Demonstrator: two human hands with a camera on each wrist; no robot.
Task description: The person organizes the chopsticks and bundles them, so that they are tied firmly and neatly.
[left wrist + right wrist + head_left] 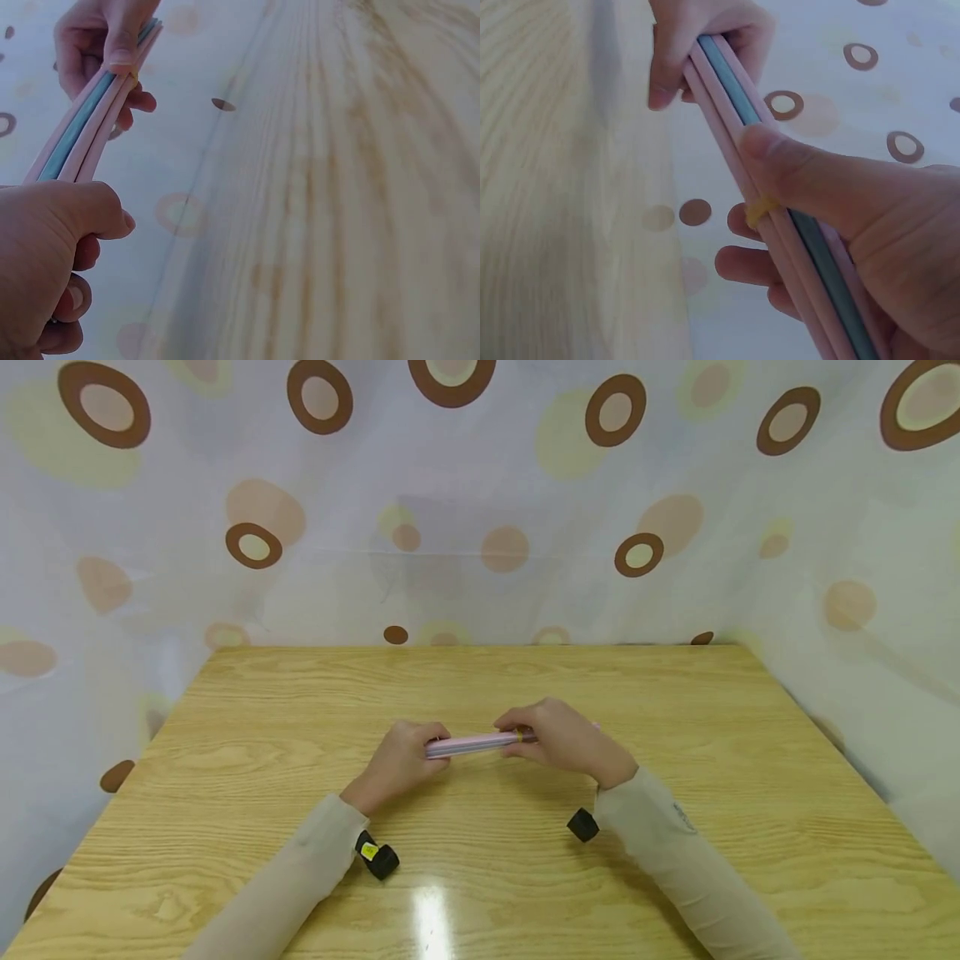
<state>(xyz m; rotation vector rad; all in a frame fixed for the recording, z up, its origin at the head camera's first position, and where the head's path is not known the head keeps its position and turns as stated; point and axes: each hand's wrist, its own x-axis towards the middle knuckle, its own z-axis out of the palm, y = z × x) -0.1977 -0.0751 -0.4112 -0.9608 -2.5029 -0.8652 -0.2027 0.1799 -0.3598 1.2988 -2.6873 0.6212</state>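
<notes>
A bundle of pink and blue-green chopsticks (472, 744) lies sideways between the two hands, held above the table. My left hand (400, 762) grips its left end, with the thumb along the near side in the left wrist view. Farther right, my right hand (568, 739) holds the bundle between thumb and fingers. A yellow rubber band (760, 211) wraps round the chopsticks right by the right thumb and fingertips. The right tips of the bundle poke out past the right hand, which hides part of their length.
Beneath the hands spreads a wood-grain table (480, 877). A pale curtain (465, 593) with brown rings and dots hangs behind it and along both sides. Each sleeved wrist carries a small black camera (384, 862).
</notes>
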